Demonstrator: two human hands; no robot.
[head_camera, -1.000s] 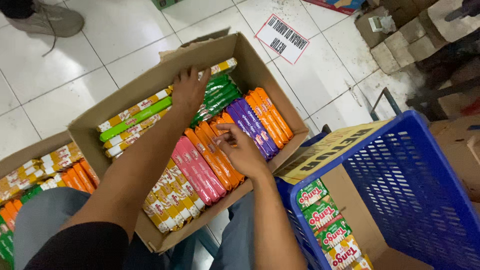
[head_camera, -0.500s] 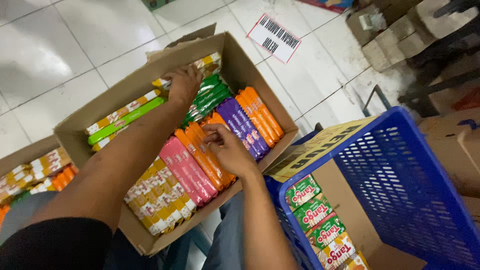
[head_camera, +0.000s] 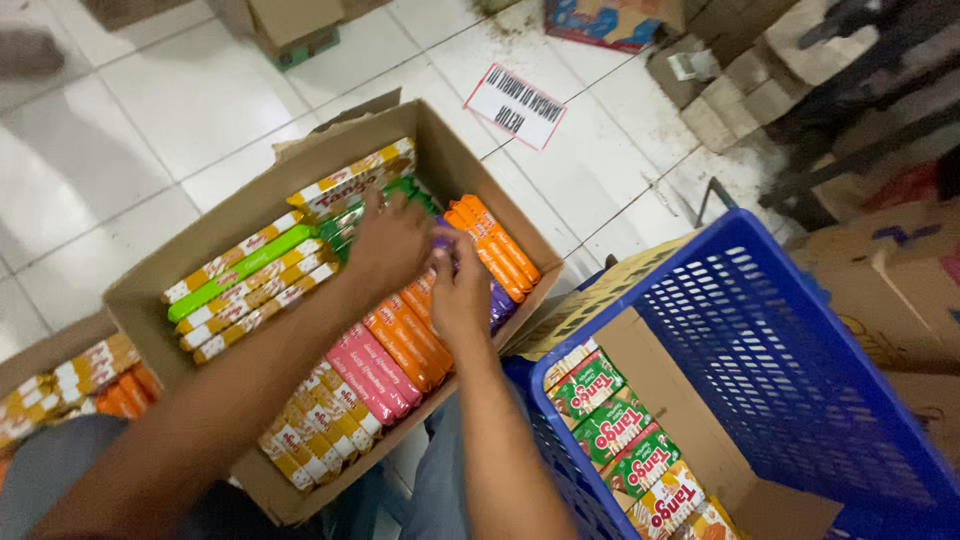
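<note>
Purple packs (head_camera: 500, 298) sit in the middle of the open cardboard box (head_camera: 145, 300), wedged between the orange packs (head_camera: 492, 245) on one side and more orange packs (head_camera: 405, 340) on the other. Both hands are right over them! The left hand (head_camera: 390, 245) reaches in from the near side, fingers curled down over the green packs (head_camera: 345, 222) and the top end of the purple row; whether it actually grips a pack cannot be told from here. The right hand (head_camera: 460, 292) lies beside it, touching, fingers pressed onto the purple packs, its grasp equally hidden. Pink packs (head_camera: 370, 372) and yellow-and-white packs (head_camera: 315, 425) fill the near end. Just right of the box stands a blue plastic crate (head_camera: 800, 350) holding green wafer packs (head_camera: 620, 430).
</note>
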